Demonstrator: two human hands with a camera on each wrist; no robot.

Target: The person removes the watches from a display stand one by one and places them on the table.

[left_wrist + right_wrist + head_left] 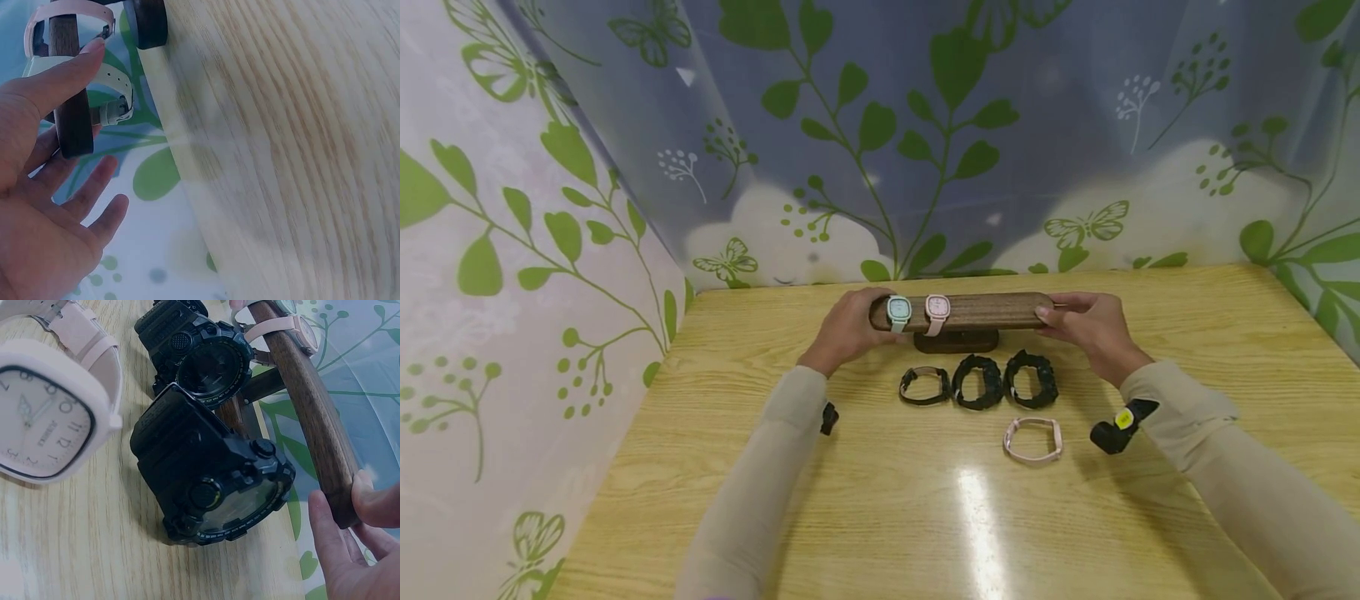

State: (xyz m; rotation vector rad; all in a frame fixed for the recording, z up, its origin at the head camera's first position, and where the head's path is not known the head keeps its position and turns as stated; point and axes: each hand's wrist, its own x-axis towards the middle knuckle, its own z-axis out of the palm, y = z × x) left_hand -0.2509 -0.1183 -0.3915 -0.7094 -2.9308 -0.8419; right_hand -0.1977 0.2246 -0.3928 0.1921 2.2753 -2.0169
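Note:
A dark brown wooden watch stand (1000,310) stands toward the back of the table, its long bar lying sideways over a small base (955,341). My left hand (847,327) grips the bar's left end; in the left wrist view the thumb (69,74) lies along one side. At the other end, my right hand (1096,328) pinches the bar between thumb and fingers, also seen in the right wrist view. A mint-green watch (898,309) and a pale pink watch (937,307) are strapped round the bar's left half.
In front of the stand, a slim black watch (945,387) and two chunky black watches (992,385) (1046,381) stand in a row. Nearer me is another pale pink watch (1057,437). Patterned curtain (880,133) borders the wooden table's back edge.

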